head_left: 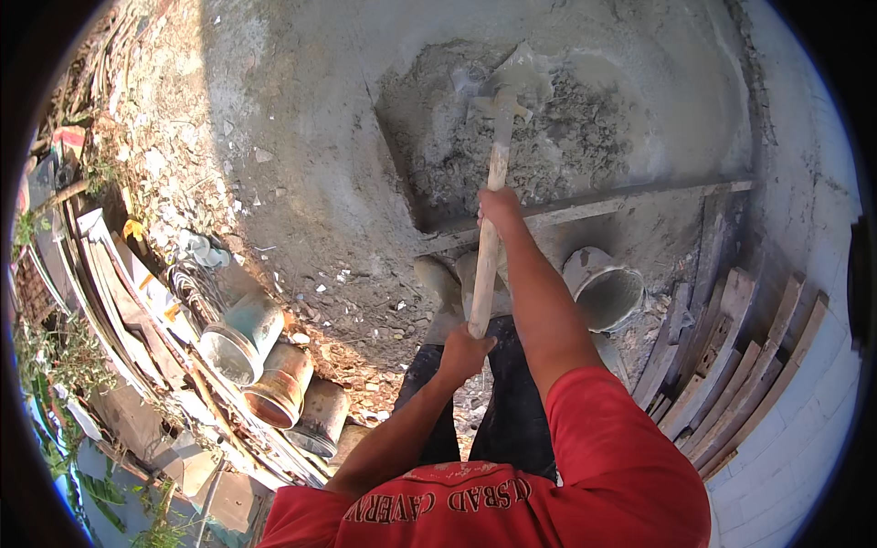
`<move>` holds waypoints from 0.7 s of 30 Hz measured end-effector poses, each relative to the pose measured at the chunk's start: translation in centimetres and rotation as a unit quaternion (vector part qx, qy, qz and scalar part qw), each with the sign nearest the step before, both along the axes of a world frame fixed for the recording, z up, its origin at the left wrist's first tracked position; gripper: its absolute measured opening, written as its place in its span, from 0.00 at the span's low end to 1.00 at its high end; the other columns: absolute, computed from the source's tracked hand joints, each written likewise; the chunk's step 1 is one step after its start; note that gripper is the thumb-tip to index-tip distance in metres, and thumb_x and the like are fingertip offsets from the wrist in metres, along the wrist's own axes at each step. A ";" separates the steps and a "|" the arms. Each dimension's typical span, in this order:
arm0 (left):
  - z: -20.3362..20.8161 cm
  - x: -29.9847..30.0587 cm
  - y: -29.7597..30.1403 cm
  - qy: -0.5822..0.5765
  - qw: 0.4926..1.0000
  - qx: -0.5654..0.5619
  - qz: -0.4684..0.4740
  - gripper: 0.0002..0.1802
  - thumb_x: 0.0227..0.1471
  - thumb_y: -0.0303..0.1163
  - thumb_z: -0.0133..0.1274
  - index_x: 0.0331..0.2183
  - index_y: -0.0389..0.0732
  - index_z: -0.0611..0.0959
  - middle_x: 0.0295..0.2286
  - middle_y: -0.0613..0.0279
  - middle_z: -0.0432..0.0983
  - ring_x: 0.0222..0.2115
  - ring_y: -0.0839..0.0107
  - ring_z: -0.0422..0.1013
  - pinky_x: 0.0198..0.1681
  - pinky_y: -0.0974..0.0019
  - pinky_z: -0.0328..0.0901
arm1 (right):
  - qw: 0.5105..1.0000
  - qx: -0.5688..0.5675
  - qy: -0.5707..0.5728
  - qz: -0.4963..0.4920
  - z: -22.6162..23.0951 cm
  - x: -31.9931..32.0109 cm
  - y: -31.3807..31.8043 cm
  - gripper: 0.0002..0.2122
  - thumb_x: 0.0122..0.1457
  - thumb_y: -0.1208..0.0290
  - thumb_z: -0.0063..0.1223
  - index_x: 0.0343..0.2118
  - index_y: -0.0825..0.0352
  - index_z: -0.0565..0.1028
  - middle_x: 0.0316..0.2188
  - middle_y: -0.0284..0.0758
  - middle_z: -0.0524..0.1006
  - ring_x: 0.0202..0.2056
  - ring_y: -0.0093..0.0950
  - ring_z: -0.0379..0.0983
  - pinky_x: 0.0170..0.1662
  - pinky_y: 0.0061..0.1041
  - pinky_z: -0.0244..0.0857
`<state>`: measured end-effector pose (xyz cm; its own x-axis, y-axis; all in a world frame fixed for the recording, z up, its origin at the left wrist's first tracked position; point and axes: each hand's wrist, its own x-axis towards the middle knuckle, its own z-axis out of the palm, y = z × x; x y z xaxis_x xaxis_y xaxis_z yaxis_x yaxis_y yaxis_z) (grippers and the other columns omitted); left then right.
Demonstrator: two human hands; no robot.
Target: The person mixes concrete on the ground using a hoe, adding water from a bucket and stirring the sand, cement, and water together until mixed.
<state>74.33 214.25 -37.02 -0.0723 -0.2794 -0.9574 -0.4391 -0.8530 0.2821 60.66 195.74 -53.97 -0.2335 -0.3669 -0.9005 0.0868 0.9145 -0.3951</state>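
A long wooden handle slants up between my legs, belonging to a shovel whose cement-coated head rests in the grey mix. My right hand is wrapped round the middle of the handle. Lower down, close to my body, my left hand grips the handle's end. Wet grey concrete mix, lumpy in the middle and smoother toward the right, surrounds the shovel's head. The blade's edge is partly lost in the mix. A narrow board lies along the near side of the mix, with the handle passing over it.
A cement-stained bucket lies tipped right of my legs. Stacked planks line the white block wall. At left, several dirty buckets, including an orange-brown bucket, lie beside long wood strips and rubble. My boots stand behind the board.
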 end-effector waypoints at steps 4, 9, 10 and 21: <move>1.0 3.0 5.7 -0.046 0.998 0.051 -0.012 0.20 0.45 0.37 0.64 0.35 0.31 0.78 0.23 0.48 0.78 0.26 0.59 0.79 0.31 0.57 0.70 | 0.999 0.034 0.002 0.014 1.7 5.5 5.1 0.13 0.55 0.69 0.55 0.38 0.74 0.69 0.17 0.38 0.73 0.15 0.28 0.72 0.18 0.30 0.68; 3.2 6.0 7.4 -0.072 0.979 -0.071 -0.178 0.25 0.46 0.39 0.62 0.44 0.34 0.79 0.32 0.37 0.80 0.38 0.43 0.77 0.41 0.49 0.71 | 0.983 -0.017 -0.067 -0.168 5.8 3.2 8.6 0.09 0.55 0.72 0.53 0.34 0.70 0.68 0.18 0.33 0.70 0.15 0.25 0.69 0.18 0.28 0.68; 3.3 6.8 7.1 -0.076 0.976 -0.084 -0.185 0.25 0.47 0.39 0.61 0.44 0.35 0.79 0.32 0.37 0.80 0.37 0.42 0.77 0.40 0.48 0.71 | 0.974 -0.045 -0.062 -0.212 8.1 3.0 8.2 0.08 0.55 0.72 0.53 0.34 0.69 0.68 0.18 0.33 0.70 0.15 0.24 0.68 0.18 0.28 0.67; -3.1 15.4 -17.2 0.047 0.862 -0.202 -0.463 0.21 0.47 0.37 0.60 0.42 0.35 0.79 0.29 0.38 0.79 0.34 0.42 0.76 0.37 0.47 0.71 | 0.876 -0.032 0.020 -0.482 4.2 1.6 0.7 0.07 0.57 0.71 0.51 0.30 0.69 0.68 0.18 0.34 0.67 0.16 0.26 0.65 0.20 0.31 0.66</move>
<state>89.72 197.01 -40.11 -0.5154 -0.3698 -0.7730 -0.8376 0.0268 0.5456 62.27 196.46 -49.72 -0.4925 -0.0321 -0.8697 0.7910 0.4003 -0.4627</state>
